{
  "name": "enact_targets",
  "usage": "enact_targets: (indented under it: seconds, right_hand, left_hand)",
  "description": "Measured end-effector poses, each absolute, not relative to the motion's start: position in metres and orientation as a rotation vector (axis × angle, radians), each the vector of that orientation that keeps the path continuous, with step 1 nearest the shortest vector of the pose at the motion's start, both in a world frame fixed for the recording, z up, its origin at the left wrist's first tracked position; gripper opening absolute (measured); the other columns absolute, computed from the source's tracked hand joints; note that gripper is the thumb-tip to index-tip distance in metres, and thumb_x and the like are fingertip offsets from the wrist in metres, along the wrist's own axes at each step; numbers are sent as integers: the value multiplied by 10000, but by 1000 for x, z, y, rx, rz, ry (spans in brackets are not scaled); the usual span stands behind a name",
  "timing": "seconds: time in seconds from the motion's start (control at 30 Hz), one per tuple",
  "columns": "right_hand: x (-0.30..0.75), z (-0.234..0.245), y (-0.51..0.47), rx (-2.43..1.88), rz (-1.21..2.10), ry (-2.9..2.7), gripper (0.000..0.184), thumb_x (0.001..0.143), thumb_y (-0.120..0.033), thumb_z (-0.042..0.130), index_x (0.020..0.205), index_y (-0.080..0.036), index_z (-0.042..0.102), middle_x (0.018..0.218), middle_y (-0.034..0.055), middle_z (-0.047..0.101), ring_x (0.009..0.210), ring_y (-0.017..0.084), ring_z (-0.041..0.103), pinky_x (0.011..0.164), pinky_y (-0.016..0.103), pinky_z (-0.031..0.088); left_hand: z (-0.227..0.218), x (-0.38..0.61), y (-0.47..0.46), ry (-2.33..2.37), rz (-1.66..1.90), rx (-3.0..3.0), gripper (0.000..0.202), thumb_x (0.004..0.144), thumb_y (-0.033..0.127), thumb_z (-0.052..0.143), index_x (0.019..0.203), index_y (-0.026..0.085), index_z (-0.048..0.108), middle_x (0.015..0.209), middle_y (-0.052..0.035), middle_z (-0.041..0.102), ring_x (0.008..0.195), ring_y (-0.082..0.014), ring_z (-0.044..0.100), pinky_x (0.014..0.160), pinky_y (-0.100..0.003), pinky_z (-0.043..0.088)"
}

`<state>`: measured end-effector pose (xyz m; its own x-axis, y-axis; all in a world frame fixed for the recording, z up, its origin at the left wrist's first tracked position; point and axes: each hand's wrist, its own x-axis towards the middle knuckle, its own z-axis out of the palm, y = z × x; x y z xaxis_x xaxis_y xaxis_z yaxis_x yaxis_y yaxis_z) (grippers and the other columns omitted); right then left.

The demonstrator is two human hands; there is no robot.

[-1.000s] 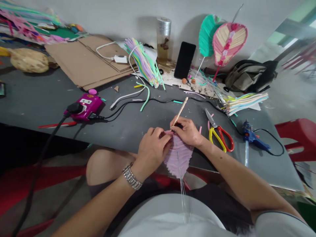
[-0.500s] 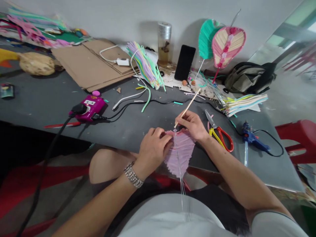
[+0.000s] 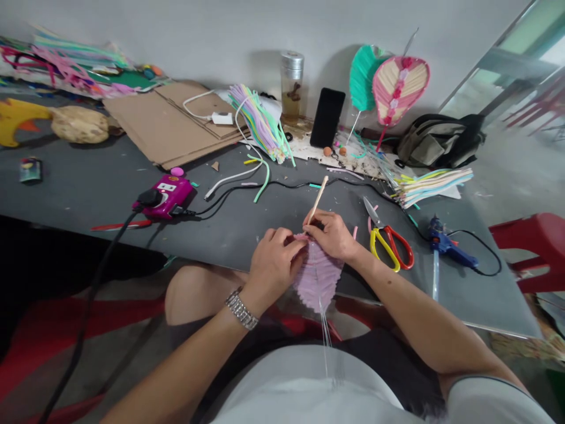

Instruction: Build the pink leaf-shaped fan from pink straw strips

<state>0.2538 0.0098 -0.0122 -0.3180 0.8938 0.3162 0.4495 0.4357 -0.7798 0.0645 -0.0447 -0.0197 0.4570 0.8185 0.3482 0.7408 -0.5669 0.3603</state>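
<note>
My left hand (image 3: 276, 256) pinches the upper left edge of a lilac leaf-shaped piece (image 3: 318, 280) made of ridged rows. Thin wires (image 3: 325, 330) run from its pointed lower end toward my body. Between the thumb and fingers of my right hand (image 3: 331, 235) is a cream pipe cleaner (image 3: 318, 199), slanting up from the leaf's top edge. Its lower end is hidden by the fingers. Both hands are at the table's near edge, close together. Scissors (image 3: 385, 238) with one yellow and one red handle lie spread just right of my right hand.
A blue glue gun (image 3: 452, 244) lies at right beside pale pipe cleaners (image 3: 435, 187). A purple power socket (image 3: 164, 194) with black cables sits left. Behind stand a bottle (image 3: 292, 88), a phone (image 3: 327, 118) and two leaf-shaped fans (image 3: 401, 88). Cardboard (image 3: 163, 126) lies at back left.
My right hand has moved slightly left and down to the leaf's top edge, with the pipe cleaner now more upright. My left hand keeps its hold. The view has shifted a little.
</note>
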Motion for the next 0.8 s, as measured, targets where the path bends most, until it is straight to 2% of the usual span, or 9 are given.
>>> enact_targets:
  seconds: [0.1,0.17,0.3,0.43,0.53,0.8]
  right_hand:
    - [255,-9,11,-1112,663,-2056,172,881,-159,605,716,-209,614,758,8,667,737,161,631,788,306,469]
    - [256,-9,12,-1123,722,-2016,171,868,-174,605,701,-209,608,759,9,662,728,160,624,764,304,476]
    - [262,-12,17,-1173,1020,-1720,116,831,-295,661,766,-203,634,742,8,682,680,156,636,669,286,504]
    - [263,-16,18,-1185,1097,-1543,220,801,-402,720,813,-196,643,713,9,688,658,153,636,648,283,520]
    - [259,-18,16,-1204,1007,-1630,193,820,-373,704,774,-196,646,709,7,678,641,143,606,632,275,500]
    - [254,-16,13,-1148,776,-1929,157,879,-215,617,723,-198,627,761,7,661,705,145,599,722,276,472]
  left_hand:
    - [-21,65,-44,1390,726,2550,254,998,298,585,1178,223,749,1068,-106,603,939,-263,496,818,-395,470]
    - [-21,65,-44,1386,726,2552,243,999,311,590,1157,224,752,1066,-104,605,933,-262,492,815,-393,469]
    - [-23,65,-43,1377,743,2546,233,1000,340,594,1126,231,758,1063,-98,601,929,-259,492,823,-394,466]
    - [-24,65,-42,1388,750,2528,235,999,344,591,1117,241,766,1060,-97,598,927,-256,498,822,-392,460]
    - [-22,65,-43,1395,735,2517,244,1001,344,582,1123,244,769,1057,-96,598,927,-255,498,829,-395,464]
    - [-21,65,-43,1408,718,2509,260,1002,340,574,1145,239,765,1059,-101,601,949,-262,504,824,-401,475]
